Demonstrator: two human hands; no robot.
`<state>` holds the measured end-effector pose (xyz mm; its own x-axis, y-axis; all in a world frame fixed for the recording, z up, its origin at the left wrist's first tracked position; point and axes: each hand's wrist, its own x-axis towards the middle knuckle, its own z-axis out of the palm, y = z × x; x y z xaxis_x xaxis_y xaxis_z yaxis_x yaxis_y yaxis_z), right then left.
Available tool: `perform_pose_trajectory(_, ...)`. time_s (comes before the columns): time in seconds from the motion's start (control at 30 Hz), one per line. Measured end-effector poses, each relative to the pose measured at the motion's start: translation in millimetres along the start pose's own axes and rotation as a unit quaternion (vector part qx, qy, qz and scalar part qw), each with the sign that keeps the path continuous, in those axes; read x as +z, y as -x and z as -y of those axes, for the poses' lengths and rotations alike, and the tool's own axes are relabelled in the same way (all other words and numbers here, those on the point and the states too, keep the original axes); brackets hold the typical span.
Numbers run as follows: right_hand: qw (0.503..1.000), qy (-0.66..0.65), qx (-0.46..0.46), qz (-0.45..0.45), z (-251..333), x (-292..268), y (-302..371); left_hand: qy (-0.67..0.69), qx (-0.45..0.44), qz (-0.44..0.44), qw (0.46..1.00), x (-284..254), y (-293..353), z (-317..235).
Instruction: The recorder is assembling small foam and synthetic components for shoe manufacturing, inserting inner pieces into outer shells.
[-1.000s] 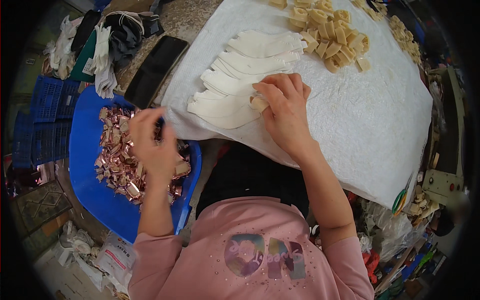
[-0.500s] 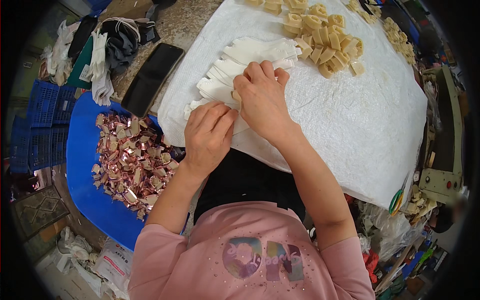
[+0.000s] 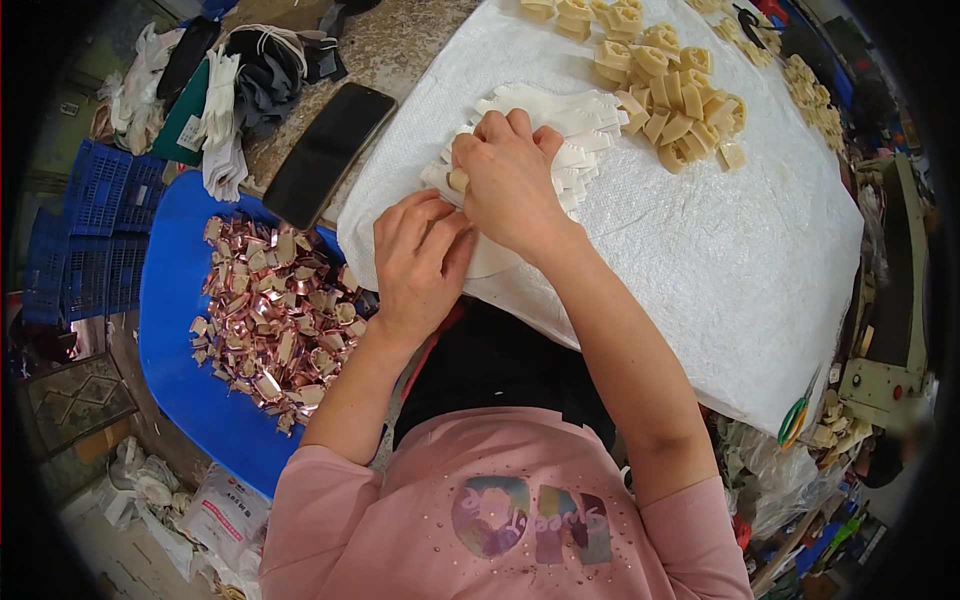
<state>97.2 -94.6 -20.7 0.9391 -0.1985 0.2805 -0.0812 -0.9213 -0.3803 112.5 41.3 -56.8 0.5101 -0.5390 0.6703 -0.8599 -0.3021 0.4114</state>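
Our left hand (image 3: 422, 262) has come from over the tub (image 3: 172, 340) to join our right hand (image 3: 508, 190), fingers clamped on a tan piece (image 3: 458, 180), at the strips (image 3: 582, 122) right of that tub, so both now work, left grip unclear

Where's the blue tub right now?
In the head view, the blue tub is at left, beside the left hand and just below the black phone.

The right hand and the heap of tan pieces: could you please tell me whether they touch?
Apart. The head view shows the right hand left of the heap of tan pieces, with white pieces visible in the gap between them.
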Motion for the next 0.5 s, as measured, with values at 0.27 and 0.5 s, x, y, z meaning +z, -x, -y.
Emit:
perform_pose_trajectory(0.27,0.999,-0.021,-0.022,-0.040,-4,4,6,-0.002,0.000,-0.003,1.000,1,1,1)
perform_pose_trajectory(0.5,0.999,0.045,0.003,0.016,0,5,-5,0.003,-0.001,-0.013,1.000,3,3,1)
